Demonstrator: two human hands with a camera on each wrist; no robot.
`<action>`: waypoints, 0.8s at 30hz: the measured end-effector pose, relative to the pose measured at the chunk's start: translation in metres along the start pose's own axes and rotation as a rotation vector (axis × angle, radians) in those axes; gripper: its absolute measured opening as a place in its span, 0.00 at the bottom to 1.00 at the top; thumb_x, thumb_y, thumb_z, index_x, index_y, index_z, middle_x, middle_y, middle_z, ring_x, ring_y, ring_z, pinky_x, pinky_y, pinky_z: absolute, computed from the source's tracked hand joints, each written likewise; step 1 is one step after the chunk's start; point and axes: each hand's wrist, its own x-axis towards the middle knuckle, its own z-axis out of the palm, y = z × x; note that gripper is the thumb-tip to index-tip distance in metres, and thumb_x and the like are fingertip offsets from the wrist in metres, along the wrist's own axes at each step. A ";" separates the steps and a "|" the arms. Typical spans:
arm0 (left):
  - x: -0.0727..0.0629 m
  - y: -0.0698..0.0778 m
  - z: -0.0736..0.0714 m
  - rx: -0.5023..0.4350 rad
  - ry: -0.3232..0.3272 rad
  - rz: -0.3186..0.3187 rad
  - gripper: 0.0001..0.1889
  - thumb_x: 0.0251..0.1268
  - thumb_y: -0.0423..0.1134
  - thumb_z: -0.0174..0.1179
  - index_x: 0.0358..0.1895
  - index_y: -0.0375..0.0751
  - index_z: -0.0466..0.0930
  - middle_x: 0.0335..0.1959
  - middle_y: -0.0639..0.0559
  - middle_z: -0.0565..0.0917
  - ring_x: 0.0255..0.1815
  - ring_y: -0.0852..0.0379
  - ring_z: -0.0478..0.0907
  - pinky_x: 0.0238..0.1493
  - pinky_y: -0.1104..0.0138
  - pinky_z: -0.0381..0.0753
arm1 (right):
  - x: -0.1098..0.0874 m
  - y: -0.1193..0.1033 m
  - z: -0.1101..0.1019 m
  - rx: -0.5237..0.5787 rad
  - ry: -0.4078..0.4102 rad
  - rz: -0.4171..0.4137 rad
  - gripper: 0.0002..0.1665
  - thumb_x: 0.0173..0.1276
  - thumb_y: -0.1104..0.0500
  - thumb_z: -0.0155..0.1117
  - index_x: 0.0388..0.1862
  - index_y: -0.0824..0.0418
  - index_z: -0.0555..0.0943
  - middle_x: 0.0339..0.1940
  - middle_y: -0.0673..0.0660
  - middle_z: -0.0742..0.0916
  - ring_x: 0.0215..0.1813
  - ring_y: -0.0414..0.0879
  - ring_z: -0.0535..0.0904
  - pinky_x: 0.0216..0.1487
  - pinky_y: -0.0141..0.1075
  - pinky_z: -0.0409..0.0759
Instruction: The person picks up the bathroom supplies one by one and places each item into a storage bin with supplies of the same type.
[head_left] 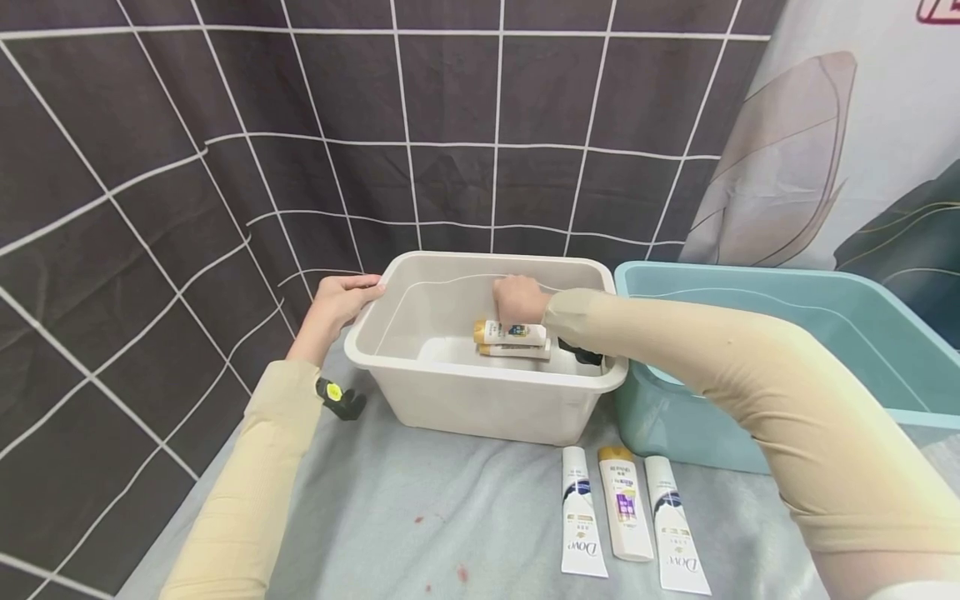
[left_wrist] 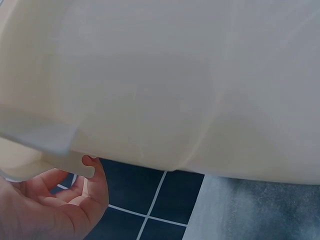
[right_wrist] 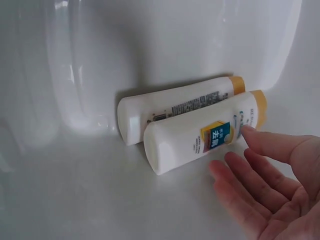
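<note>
Surface, near edge: grey-blue cloth (head_left: 390, 517), a few small red spots.
On surface, front: left tube (head_left: 582, 525), middle bottle (head_left: 626, 508) and right tube (head_left: 678, 529) in a row, caps toward the bins. Tubes white with dark blue swirl, "Dove" print; bottle white, gold cap, purple on label.
Blue bin (head_left: 697, 433): behind the row, right of white bin, just beside it; inside partly hidden by the right sleeve (head_left: 720, 342).
White bin (head_left: 465, 400): upright on the cloth; two bottles lying inside on its floor.
Bottles in bin: labelled bottle (right_wrist: 205, 131) and small-print bottle (right_wrist: 170, 102), side by side, caps same way. Small-print one sits closer to the person.
Bottle looks: both white, gold caps; first shows teal-and-yellow label, second dark fine print.
Right hand (head_left: 519, 298): inside white bin, fingers loosely bent and apart, nothing gripped; thumb tip at labelled bottle, contact can't tell.
Left hand (head_left: 339, 302): fingers curled at white bin's left rim, gripping it.
Backdrop: dark curtain (head_left: 450, 92) with white grid; pale leaf-print curtain (head_left: 885, 108) at right.
</note>
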 end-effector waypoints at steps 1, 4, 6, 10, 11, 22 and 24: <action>0.000 0.000 0.000 0.001 0.000 0.001 0.22 0.67 0.40 0.58 0.62 0.38 0.75 0.63 0.38 0.75 0.61 0.44 0.77 0.60 0.59 0.78 | 0.000 0.000 -0.001 0.008 -0.001 0.005 0.20 0.43 0.63 0.76 0.38 0.62 0.83 0.41 0.59 0.88 0.43 0.53 0.82 0.47 0.46 0.84; -0.001 0.000 -0.001 0.005 -0.001 0.000 0.22 0.67 0.40 0.58 0.62 0.38 0.75 0.64 0.38 0.75 0.61 0.44 0.77 0.60 0.59 0.79 | -0.001 0.000 -0.004 0.029 -0.008 0.016 0.22 0.43 0.61 0.77 0.40 0.62 0.83 0.42 0.59 0.87 0.44 0.54 0.82 0.47 0.46 0.84; 0.000 0.000 -0.001 0.005 0.000 -0.002 0.22 0.67 0.40 0.58 0.62 0.38 0.75 0.64 0.38 0.75 0.61 0.44 0.77 0.60 0.59 0.78 | -0.002 0.000 -0.004 0.046 -0.013 0.022 0.21 0.43 0.61 0.76 0.39 0.62 0.83 0.41 0.59 0.87 0.43 0.53 0.82 0.47 0.46 0.84; 0.000 0.001 0.000 0.004 0.003 -0.008 0.22 0.67 0.40 0.58 0.62 0.38 0.75 0.63 0.38 0.76 0.61 0.44 0.77 0.60 0.60 0.79 | -0.003 -0.001 -0.006 0.096 -0.032 0.032 0.14 0.45 0.63 0.72 0.35 0.60 0.83 0.35 0.55 0.87 0.36 0.49 0.79 0.40 0.41 0.82; 0.000 0.001 0.000 0.003 0.003 -0.009 0.22 0.67 0.40 0.58 0.62 0.38 0.75 0.63 0.38 0.76 0.61 0.44 0.77 0.60 0.60 0.79 | -0.004 -0.002 -0.007 0.128 -0.046 0.030 0.12 0.46 0.64 0.71 0.33 0.59 0.83 0.33 0.54 0.87 0.34 0.48 0.79 0.37 0.39 0.82; 0.000 0.000 0.001 0.003 0.007 -0.008 0.22 0.67 0.41 0.58 0.62 0.39 0.75 0.64 0.38 0.75 0.62 0.44 0.76 0.60 0.60 0.78 | -0.012 -0.010 -0.025 0.435 -0.184 0.045 0.14 0.49 0.62 0.74 0.37 0.60 0.86 0.25 0.49 0.85 0.27 0.42 0.78 0.33 0.32 0.81; 0.000 0.000 0.000 0.001 0.004 -0.006 0.22 0.67 0.40 0.58 0.62 0.38 0.75 0.64 0.38 0.75 0.62 0.44 0.76 0.61 0.60 0.78 | -0.012 -0.011 -0.027 0.462 -0.187 0.048 0.15 0.49 0.62 0.75 0.39 0.61 0.86 0.24 0.47 0.84 0.27 0.41 0.77 0.30 0.29 0.78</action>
